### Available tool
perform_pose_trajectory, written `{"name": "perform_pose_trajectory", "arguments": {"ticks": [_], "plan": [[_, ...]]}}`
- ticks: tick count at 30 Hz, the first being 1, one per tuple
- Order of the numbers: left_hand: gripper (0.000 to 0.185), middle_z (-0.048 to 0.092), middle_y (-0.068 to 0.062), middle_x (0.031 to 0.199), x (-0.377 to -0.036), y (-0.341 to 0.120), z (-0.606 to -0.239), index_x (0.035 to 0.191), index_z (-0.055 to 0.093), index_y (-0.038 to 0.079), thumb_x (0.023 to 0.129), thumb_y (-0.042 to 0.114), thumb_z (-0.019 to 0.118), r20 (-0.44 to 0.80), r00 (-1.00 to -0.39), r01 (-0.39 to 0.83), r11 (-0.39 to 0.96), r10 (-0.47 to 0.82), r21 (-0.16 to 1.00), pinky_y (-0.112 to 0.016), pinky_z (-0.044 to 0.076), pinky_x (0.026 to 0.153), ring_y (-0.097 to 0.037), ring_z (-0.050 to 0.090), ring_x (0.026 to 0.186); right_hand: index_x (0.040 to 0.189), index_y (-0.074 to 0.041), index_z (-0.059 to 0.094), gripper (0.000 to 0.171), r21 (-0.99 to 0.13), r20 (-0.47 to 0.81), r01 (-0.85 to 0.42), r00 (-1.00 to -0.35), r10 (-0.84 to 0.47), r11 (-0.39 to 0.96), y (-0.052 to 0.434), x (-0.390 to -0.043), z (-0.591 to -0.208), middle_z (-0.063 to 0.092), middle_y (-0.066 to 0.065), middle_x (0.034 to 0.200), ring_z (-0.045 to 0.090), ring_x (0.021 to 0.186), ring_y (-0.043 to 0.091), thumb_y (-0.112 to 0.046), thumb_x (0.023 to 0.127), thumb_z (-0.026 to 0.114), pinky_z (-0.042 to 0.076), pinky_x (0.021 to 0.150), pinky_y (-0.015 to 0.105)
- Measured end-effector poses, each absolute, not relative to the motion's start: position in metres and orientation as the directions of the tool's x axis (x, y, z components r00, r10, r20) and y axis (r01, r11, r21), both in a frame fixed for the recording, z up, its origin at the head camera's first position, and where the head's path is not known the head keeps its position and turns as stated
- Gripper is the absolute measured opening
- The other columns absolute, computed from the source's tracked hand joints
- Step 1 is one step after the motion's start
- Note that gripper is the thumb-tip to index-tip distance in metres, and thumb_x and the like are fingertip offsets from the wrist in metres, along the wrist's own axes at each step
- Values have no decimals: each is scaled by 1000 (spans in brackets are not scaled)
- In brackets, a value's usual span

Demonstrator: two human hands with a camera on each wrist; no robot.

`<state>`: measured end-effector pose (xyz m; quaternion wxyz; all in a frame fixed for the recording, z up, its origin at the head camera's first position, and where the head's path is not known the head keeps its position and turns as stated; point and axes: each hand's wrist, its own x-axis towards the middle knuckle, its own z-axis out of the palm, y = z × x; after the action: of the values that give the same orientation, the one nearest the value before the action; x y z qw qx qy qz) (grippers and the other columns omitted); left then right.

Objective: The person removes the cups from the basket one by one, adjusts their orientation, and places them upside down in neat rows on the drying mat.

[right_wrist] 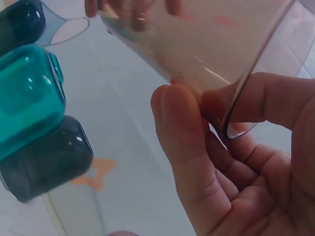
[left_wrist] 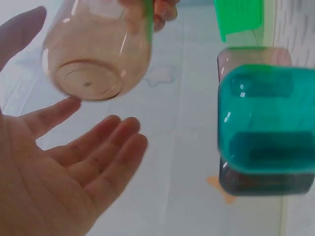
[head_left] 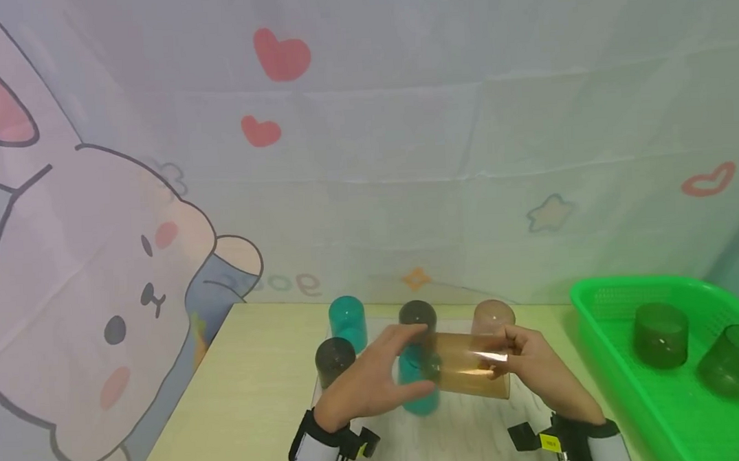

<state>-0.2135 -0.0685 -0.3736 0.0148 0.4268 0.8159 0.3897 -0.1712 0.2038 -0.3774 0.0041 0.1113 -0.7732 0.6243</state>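
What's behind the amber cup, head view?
A pink cup: its top shows above the amber cup. Its lower part can't be seen, covered by that cup and the right hand.

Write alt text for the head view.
A person's right hand pinches a see-through amber cup near its rim, holding it sideways, while the left hand is near its base. Around it stand teal cups, dark cups and a pink cup; a green basket at right holds greenish-looking cups, before a rabbit-printed cloth.

5 standing cups left of basket; more inside it
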Motion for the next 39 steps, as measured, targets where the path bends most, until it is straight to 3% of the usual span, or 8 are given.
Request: {"name": "perform_pose_trajectory", "arguments": {"ticks": [5, 12, 16, 20, 23, 28, 34, 39], "plan": [[66, 43, -1, 136, -217, -62, -379, 143, 34, 19, 88, 30, 68, 360, -591, 635, 141, 722, 759, -29, 42, 97, -12, 46, 119, 100, 13, 54, 14, -961, 144, -184, -971, -190, 208, 193, -174, -381, 58, 24, 111, 66, 82, 23, 6, 88, 54, 54, 74, 35], [58, 48, 3, 129, -218, -60, -380, 136, 42, 20, 86, 23, 71, 349, -605, 573, 87, 715, 815, -28, 44, 95, -11, 49, 115, 94, 9, 56, 8, -959, 171, -209, -965, -200, 191, 187, -176, -384, 58, 19, 106, 66, 84, 24, 3, 89, 58, 55, 74, 38], [57, 50, 4, 126, -218, -61, -380, 134, 45, 20, 84, 24, 73, 357, -610, 573, 83, 708, 815, -29, 45, 93, -11, 50, 113, 102, 9, 57, 14, -947, 189, -233, -961, -201, 223, 187, -174, -383, 58, 18, 107, 65, 90, 21, 3, 90, 56, 54, 76, 36], [58, 51, 4, 124, -219, -64, -379, 134, 46, 17, 83, 27, 73, 365, -625, 588, 109, 690, 801, -29, 45, 92, -11, 51, 111, 115, 6, 57, 25, -888, 284, -314, -949, -135, 337, 186, -168, -376, 61, 17, 108, 63, 92, 15, 5, 91, 51, 54, 76, 30], [59, 51, 4, 125, -219, -65, -378, 134, 45, 17, 84, 29, 73, 349, -646, 581, 142, 679, 801, -30, 45, 92, -11, 51, 110, 121, 1, 57, 32, -770, 434, -437, -893, -121, 464, 184, -163, -370, 61, 12, 112, 62, 95, 15, 7, 91, 49, 53, 78, 28], [59, 50, 2, 126, -220, -66, -380, 135, 44, 18, 84, 31, 72, 322, -667, 556, 161, 672, 816, -31, 45, 92, -12, 52, 108, 124, -4, 55, 42, -494, 634, -609, -741, -222, 620, 177, -152, -361, 59, 7, 118, 61, 99, 22, 8, 83, 55, 50, 83, 36], [58, 49, 0, 129, -221, -68, -380, 136, 44, 18, 86, 25, 71, 321, -681, 544, 161, 658, 823, -31, 45, 91, -15, 52, 109, 126, -5, 52, 52, -320, 590, -600, -732, -342, 733, 166, -147, -350, 55, 5, 123, 59, 102, 24, -11, 78, 72, 50, 80, 42], [58, 49, 0, 129, -223, -69, -380, 136, 43, 20, 86, 28, 71, 315, -688, 533, 160, 653, 831, -31, 46, 90, -15, 51, 110, 122, -2, 52, 74, -45, 542, -638, -662, -518, 769, 157, -154, -342, 51, 9, 117, 55, 101, 23, -33, 64, 86, 53, 74, 35]]}}
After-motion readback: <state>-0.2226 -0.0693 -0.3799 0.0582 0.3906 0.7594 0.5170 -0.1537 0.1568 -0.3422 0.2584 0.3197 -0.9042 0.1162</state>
